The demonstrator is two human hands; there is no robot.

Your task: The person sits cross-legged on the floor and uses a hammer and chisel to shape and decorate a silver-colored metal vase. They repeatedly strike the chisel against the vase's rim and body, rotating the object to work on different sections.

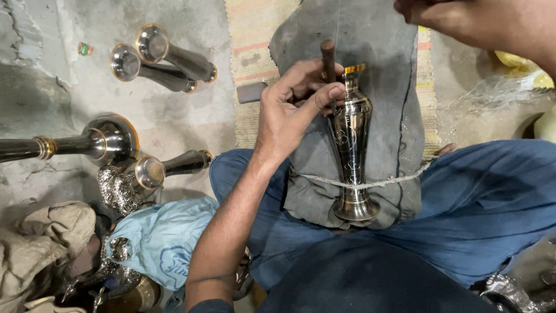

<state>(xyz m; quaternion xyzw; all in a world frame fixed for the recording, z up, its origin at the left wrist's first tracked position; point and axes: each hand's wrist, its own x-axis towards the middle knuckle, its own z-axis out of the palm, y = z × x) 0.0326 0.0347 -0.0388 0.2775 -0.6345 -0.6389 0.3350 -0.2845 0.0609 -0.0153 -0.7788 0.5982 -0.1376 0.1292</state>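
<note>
A dark engraved metal vase (351, 145) with brass rim and foot lies on a grey cloth pad (382, 87) across my lap, tied down by a thin cord (382, 183). My left hand (292, 107) presses against the vase's neck and grips a thin brown tool (328, 58) standing upright by the rim. My right hand (463, 20) is raised at the top right, fingers closed; whatever it holds is out of view.
Several dark metal vases (168, 58) lie on the concrete floor at left. A light blue plastic bag (165, 237) and crumpled cloth (40, 243) sit beside my left knee. A striped mat (255, 35) lies under the pad.
</note>
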